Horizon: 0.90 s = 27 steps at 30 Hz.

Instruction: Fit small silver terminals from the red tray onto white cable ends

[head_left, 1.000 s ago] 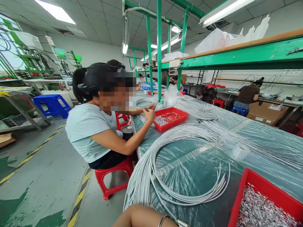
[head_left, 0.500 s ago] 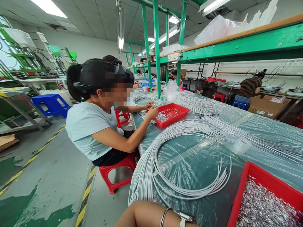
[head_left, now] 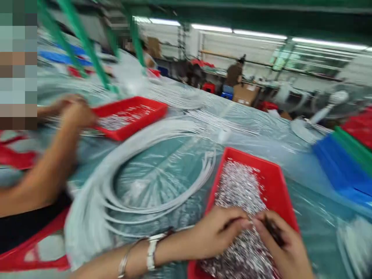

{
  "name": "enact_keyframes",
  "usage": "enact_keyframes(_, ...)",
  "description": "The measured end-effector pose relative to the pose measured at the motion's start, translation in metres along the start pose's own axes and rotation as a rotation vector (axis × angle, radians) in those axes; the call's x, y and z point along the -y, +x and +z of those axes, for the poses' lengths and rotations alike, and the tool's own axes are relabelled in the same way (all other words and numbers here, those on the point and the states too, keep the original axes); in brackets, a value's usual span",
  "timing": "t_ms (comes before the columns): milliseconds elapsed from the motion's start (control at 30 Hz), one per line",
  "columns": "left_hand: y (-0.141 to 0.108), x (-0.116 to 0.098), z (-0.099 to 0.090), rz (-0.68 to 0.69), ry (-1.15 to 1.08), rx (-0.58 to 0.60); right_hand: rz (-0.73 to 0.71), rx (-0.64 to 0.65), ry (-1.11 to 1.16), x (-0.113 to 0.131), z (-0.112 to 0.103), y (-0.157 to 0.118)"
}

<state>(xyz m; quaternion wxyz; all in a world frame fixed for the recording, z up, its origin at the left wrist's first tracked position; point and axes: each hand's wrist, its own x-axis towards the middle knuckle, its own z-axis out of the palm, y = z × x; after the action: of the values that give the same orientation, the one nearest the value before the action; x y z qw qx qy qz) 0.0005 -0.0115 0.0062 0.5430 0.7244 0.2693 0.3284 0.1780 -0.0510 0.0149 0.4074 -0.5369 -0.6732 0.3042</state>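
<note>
Left hand [head_left: 216, 234] and right hand [head_left: 287, 248] have come into view since the earlier frame, which showed only the left forearm, and the view has swung to the right. Both hands are now over the near half of a red tray [head_left: 277, 190], one reaching in across its left edge, the other by its right edge. On the left, thumb and forefinger press together at the tips; on the right, they are pinched too, with the two sets of fingertips almost meeting. Blur hides whether anything is between them.

Loose metal pieces [head_left: 238, 190] cover the tray's floor from the far left corner to the near edge. Left of the tray, a curved bundle of white cables [head_left: 90, 209] lies along the near edge of the table [head_left: 310, 217]. Beyond it, a co-worker's hand [head_left: 77, 112] is at the left corner of another red tray [head_left: 130, 130].
</note>
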Motion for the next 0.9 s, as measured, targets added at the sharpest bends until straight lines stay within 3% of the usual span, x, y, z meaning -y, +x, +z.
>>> enact_keyframes(167,-0.0019,0.0015,-0.0044,-0.06,-0.111,0.005,0.1,0.016,0.152,0.0053,-0.0019,0.0009)
enact_keyframes(333,-0.005,0.0032,-0.0022,-0.12,-0.163,-0.035,0.026,0.003,0.056,-0.0003,-0.0085,-0.0049)
enact_keyframes(567,-0.0048,0.0032,-0.0034,-0.126,-0.194,-0.033,-0.035,0.202,-0.1,0.0042,-0.0059,0.0002)
enact_keyframes(900,-0.0039,0.0003,-0.0043,-0.107,-0.145,-0.043,-0.033,0.225,-0.109,0.0049,-0.0052,0.0008)
